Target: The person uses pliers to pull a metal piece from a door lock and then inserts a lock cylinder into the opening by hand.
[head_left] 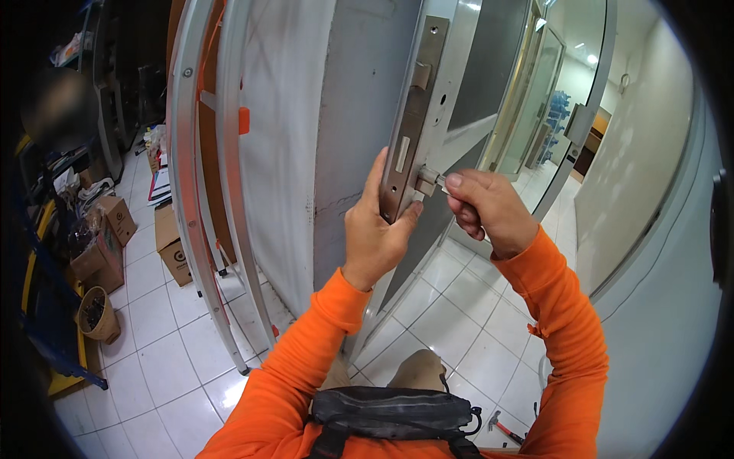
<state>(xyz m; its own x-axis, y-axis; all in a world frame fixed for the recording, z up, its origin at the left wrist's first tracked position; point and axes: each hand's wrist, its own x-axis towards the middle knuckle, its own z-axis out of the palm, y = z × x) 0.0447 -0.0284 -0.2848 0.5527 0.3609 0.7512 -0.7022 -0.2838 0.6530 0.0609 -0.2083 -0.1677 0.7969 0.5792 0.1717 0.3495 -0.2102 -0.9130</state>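
Observation:
A long metal mortise lock [409, 115] stands upright at the edge of a grey door [470, 115]. Its latch and deadbolt slot show on the faceplate. My left hand [376, 237] wraps around the lower part of the faceplate, fingers on the left side and thumb on the right. A lock cylinder [428, 178] sticks out on the right of the lock, just above my left thumb. At its outer end my right hand [489, 205] pinches a small silvery key [443, 184]; the fingers hide most of it.
An aluminium ladder [191, 153] leans at the left beside a wall corner [325, 138]. Cardboard boxes [172, 243] and a woven basket [98, 315] stand on the tiled floor [164, 336]. A hammer [505, 430] lies low right. Beyond is a glass door [592, 69].

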